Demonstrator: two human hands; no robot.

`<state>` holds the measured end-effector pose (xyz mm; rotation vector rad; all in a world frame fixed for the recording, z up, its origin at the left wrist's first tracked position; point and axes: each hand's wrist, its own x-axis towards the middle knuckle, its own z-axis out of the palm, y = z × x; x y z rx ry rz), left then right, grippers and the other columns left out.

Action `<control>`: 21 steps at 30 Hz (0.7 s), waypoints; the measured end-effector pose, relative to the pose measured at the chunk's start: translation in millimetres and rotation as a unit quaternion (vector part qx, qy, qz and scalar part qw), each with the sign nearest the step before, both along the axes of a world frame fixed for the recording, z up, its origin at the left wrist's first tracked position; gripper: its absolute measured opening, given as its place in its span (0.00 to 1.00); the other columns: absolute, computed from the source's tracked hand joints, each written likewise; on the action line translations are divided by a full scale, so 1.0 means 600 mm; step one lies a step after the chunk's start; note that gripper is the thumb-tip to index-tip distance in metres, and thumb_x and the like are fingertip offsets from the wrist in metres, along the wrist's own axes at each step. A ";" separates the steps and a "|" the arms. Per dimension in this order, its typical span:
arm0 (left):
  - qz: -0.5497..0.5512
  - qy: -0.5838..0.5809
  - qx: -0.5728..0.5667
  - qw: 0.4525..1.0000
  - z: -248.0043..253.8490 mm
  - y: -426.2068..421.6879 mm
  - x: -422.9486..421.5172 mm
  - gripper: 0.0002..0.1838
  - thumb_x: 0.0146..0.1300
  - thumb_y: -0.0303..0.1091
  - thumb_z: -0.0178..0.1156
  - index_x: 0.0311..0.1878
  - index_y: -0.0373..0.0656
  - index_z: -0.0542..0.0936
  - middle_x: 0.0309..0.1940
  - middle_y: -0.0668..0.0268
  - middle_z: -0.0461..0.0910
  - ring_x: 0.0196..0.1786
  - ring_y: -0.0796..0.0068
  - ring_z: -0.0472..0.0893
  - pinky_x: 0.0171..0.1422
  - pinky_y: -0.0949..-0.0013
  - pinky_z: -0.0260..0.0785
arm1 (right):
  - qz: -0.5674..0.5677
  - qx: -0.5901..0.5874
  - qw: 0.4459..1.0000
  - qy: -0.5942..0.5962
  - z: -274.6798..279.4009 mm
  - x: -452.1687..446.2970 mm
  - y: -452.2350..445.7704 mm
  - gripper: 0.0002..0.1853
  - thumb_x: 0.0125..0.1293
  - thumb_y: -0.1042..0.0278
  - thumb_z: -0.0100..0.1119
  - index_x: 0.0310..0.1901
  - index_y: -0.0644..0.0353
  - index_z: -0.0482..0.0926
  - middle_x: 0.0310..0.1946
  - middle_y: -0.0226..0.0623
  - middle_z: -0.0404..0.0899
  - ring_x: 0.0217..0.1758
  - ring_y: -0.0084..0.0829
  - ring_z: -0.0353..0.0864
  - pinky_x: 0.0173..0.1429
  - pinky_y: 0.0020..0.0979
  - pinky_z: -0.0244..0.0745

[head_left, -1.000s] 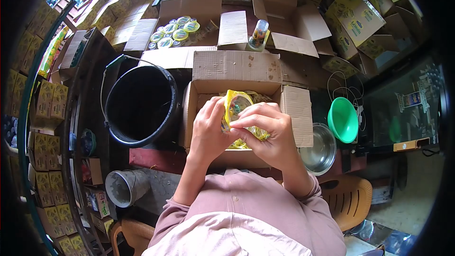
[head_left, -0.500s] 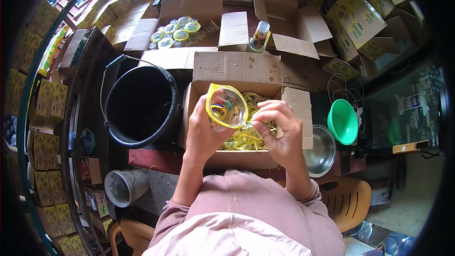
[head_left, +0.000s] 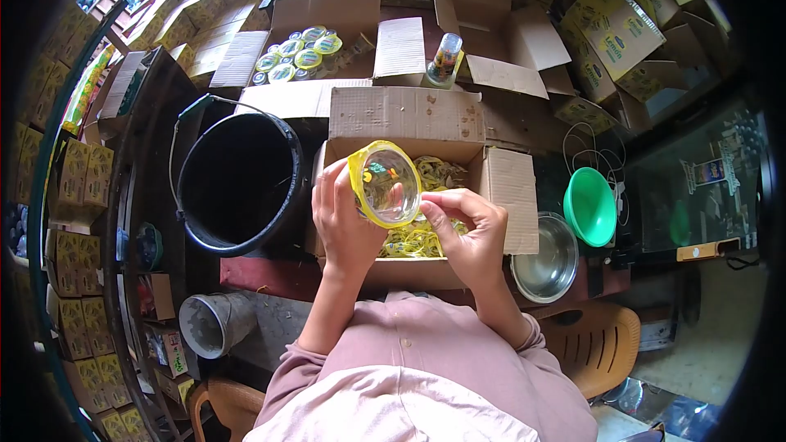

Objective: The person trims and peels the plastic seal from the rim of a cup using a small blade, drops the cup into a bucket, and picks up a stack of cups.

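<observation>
My left hand [head_left: 342, 217] is wrapped round a clear round cup [head_left: 391, 187] with a yellow rim and a printed side, its round face turned up toward me. My right hand [head_left: 468, 229] pinches at the lower right edge of the cup's rim; what its fingertips hold is too small to make out. Both hands are above an open cardboard box [head_left: 409, 110], which has yellow strips [head_left: 413, 241] lying inside.
A black bucket [head_left: 187, 184] stands left, a grey pail [head_left: 214, 323] below it. At right are a green bowl [head_left: 591, 206] and a metal bowl [head_left: 547, 266]. Behind are a box of lidded cups [head_left: 308, 59], a stack of cups [head_left: 446, 59] and another open box [head_left: 512, 78].
The cup has turned from edge-on to face up, in my left hand. My right hand moved away from the rim, then came back to its lower right edge.
</observation>
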<state>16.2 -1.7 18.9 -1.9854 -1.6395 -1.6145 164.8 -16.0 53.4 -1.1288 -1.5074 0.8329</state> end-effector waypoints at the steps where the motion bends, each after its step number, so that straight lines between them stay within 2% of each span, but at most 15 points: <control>1: 0.012 0.006 0.007 1.000 0.000 -0.001 0.000 0.28 0.46 0.40 0.71 0.47 0.41 0.69 0.40 0.58 0.74 0.42 0.58 0.74 0.48 0.57 0.66 | -0.001 -0.011 1.000 0.005 0.003 -0.002 -0.001 0.05 0.55 0.75 0.63 0.32 0.66 0.82 0.28 0.40 0.82 0.31 0.28 0.83 0.37 0.25 0.75; 5: 0.015 -0.011 0.031 0.999 -0.010 -0.002 0.000 0.28 0.46 0.40 0.71 0.47 0.41 0.69 0.41 0.58 0.74 0.43 0.58 0.74 0.48 0.58 0.65 | 0.008 -0.064 0.997 0.036 0.000 -0.005 0.001 0.04 0.55 0.75 0.62 0.31 0.67 0.81 0.27 0.40 0.81 0.30 0.27 0.82 0.38 0.25 0.75; 10: -0.012 -0.018 0.007 1.000 -0.014 0.000 -0.006 0.28 0.44 0.37 0.72 0.47 0.39 0.70 0.40 0.57 0.74 0.42 0.57 0.75 0.48 0.58 0.66 | 0.022 0.032 0.997 -0.063 -0.001 -0.004 0.012 0.03 0.57 0.77 0.58 0.30 0.66 0.75 0.26 0.41 0.76 0.29 0.32 0.77 0.36 0.30 0.71; 14: -0.052 -0.072 -0.018 0.996 -0.008 -0.001 -0.006 0.28 0.42 0.32 0.71 0.47 0.38 0.70 0.39 0.57 0.75 0.41 0.57 0.76 0.47 0.60 0.69 | 0.031 0.070 0.992 -0.104 0.003 -0.002 0.014 0.03 0.58 0.77 0.56 0.31 0.66 0.73 0.27 0.42 0.74 0.29 0.36 0.76 0.35 0.32 0.70; 17: -0.097 -0.141 -0.034 0.985 -0.004 -0.010 -0.006 0.29 0.42 0.29 0.71 0.48 0.38 0.70 0.40 0.56 0.76 0.41 0.59 0.78 0.47 0.62 0.70 | -0.051 0.115 0.980 -0.155 -0.001 0.006 0.029 0.02 0.58 0.78 0.56 0.32 0.66 0.73 0.27 0.42 0.73 0.30 0.37 0.76 0.35 0.32 0.70; 18: -0.105 -0.148 -0.037 0.983 -0.002 -0.016 -0.008 0.29 0.41 0.28 0.71 0.48 0.37 0.69 0.40 0.56 0.76 0.41 0.60 0.78 0.47 0.63 0.71 | -0.073 0.085 0.985 -0.134 -0.001 0.013 0.036 0.02 0.58 0.77 0.56 0.32 0.65 0.73 0.28 0.41 0.74 0.29 0.38 0.75 0.34 0.31 0.70; 21: -0.111 -0.151 -0.036 0.982 -0.005 -0.017 -0.012 0.31 0.41 0.28 0.72 0.50 0.36 0.69 0.42 0.56 0.77 0.43 0.62 0.79 0.48 0.65 0.72 | -0.070 0.124 0.979 -0.145 0.001 0.031 0.048 0.02 0.57 0.76 0.58 0.31 0.63 0.76 0.29 0.38 0.75 0.31 0.37 0.75 0.37 0.32 0.70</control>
